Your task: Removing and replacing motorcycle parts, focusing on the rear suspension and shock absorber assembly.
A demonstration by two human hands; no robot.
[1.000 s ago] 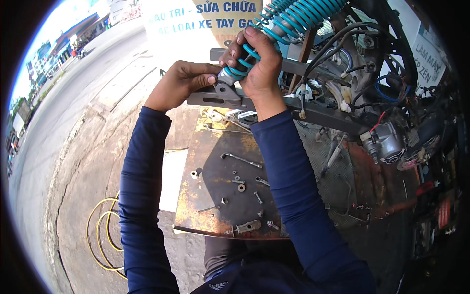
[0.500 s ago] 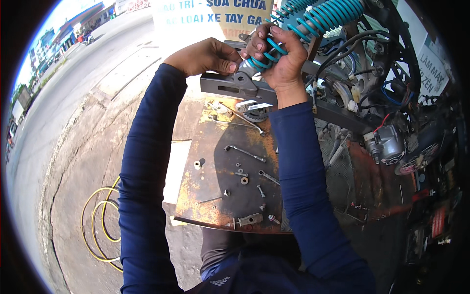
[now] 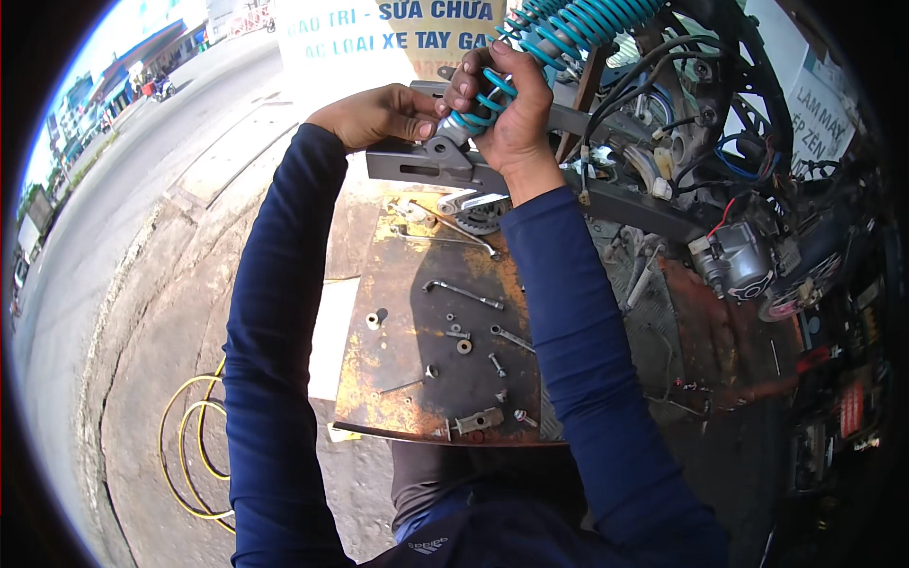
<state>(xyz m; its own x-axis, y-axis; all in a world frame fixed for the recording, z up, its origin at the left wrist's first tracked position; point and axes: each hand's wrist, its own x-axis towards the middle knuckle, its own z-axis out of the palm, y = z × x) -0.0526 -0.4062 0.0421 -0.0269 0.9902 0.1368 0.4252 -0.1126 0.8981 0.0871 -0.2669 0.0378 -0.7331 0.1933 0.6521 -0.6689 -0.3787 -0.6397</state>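
My right hand (image 3: 511, 123) is wrapped round the lower coils of a teal shock absorber (image 3: 597, 28), thumb uppermost. My left hand (image 3: 379, 118) is at the shock's silver lower end (image 3: 445, 125), with thumb and fingers bent together; what they pinch, if anything, is hidden. Just below my fingertips, a dark metal bracket with a hole (image 3: 440, 150) sits on a slotted grey swingarm bar (image 3: 405, 168). A second teal spring (image 3: 530, 17) shows behind the first.
A motorbike frame with cables (image 3: 691, 133) and a silver engine part (image 3: 734, 265) fill the right. Below lie a rusty metal table (image 3: 360, 379) with wrenches (image 3: 464, 294) and several bolts and washers. A yellow hose (image 3: 189, 379) lies on the pavement, beside a street (image 3: 114, 170). Signs stand behind.
My left wrist has risen, turning that hand flatter beside the shock's lower end. My right hand keeps its grip on the coils. The whole view has shifted slightly.
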